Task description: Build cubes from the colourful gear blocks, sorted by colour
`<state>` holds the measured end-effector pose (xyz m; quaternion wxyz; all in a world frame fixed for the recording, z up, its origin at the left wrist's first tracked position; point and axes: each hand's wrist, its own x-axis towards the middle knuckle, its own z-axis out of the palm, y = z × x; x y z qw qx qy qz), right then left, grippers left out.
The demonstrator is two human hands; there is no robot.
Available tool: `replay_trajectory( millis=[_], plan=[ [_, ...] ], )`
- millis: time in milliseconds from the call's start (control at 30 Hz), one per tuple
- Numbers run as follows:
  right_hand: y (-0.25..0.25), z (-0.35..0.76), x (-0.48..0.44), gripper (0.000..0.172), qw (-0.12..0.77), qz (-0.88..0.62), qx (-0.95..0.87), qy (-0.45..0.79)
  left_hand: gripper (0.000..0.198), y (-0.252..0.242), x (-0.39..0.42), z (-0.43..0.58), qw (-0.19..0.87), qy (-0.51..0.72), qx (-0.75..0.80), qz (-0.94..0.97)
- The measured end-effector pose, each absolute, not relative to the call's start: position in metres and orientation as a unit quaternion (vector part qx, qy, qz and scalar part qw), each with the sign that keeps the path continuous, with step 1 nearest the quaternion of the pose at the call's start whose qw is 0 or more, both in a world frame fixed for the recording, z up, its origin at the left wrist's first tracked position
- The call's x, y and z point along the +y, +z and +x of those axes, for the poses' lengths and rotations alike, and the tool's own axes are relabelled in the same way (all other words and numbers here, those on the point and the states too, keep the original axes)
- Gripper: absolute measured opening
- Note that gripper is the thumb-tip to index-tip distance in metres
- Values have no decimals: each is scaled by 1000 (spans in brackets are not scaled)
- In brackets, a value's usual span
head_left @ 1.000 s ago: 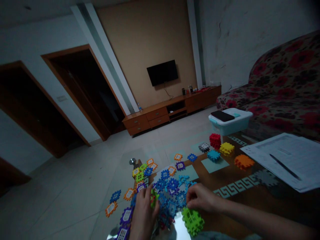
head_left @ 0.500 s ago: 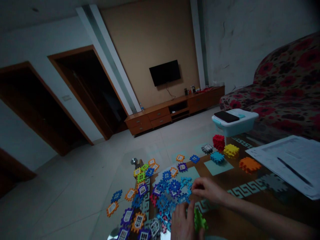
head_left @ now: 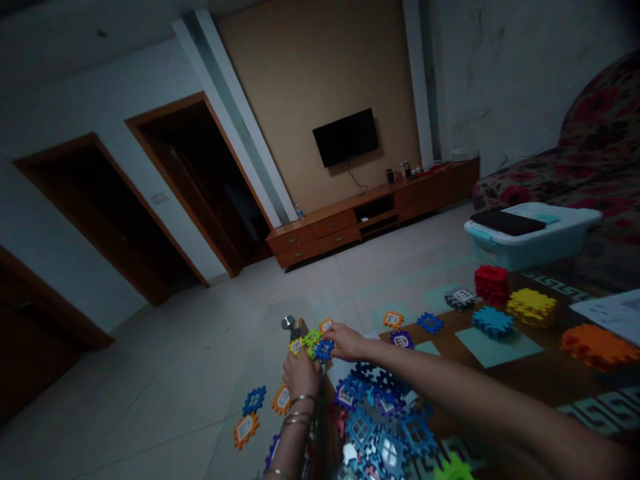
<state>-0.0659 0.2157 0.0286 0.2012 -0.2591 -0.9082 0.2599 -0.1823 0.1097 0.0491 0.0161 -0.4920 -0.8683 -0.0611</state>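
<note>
Beside the table's far left edge, both my hands work among small notched plastic building tiles. My left hand [head_left: 302, 375], with bangles on the wrist, has its fingers bent at a green tile [head_left: 313, 337], beside a yellow tile [head_left: 296, 346]. My right hand [head_left: 349, 342] reaches across from the right, its fingers closed at the edge of a blue tile [head_left: 324, 351]. An orange tile [head_left: 326, 325] lies just behind its fingertips. Below my right forearm spreads a heap of blue and purple tiles [head_left: 361, 427]. The undersides of the fingers are hidden.
Sorted stacks stand on the right: red tiles [head_left: 491, 285], yellow tiles [head_left: 531, 307], light blue tiles [head_left: 493, 322], orange tiles [head_left: 599, 347] and grey tiles [head_left: 461, 298]. Behind them is a lidded box [head_left: 530, 248] with a dark phone on top. Papers [head_left: 611, 313] lie at the right.
Both hands have moved away from the near heap to the green, yellow and blue tiles at the far left. The green stack my left hand was at now sits alone at the bottom edge.
</note>
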Motion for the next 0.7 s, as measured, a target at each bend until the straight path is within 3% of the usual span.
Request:
replay_trajectory(
  millis=[233,367,533,700],
  plan=[
    [34,-158,258,39,76,-282,-917,271,44,32,140,-211,-33,13,-882,-469],
    [35,-174,264,23,22,-287,-921,261,52,26,141,-220,-32,20,-874,-485],
    [52,-151,239,9,76,-305,-927,207,42,43,130,-225,-10,-12,-866,-500],
    [85,-73,204,37,127,-293,-929,186,50,59,86,-225,13,-92,-818,-568]
  ],
)
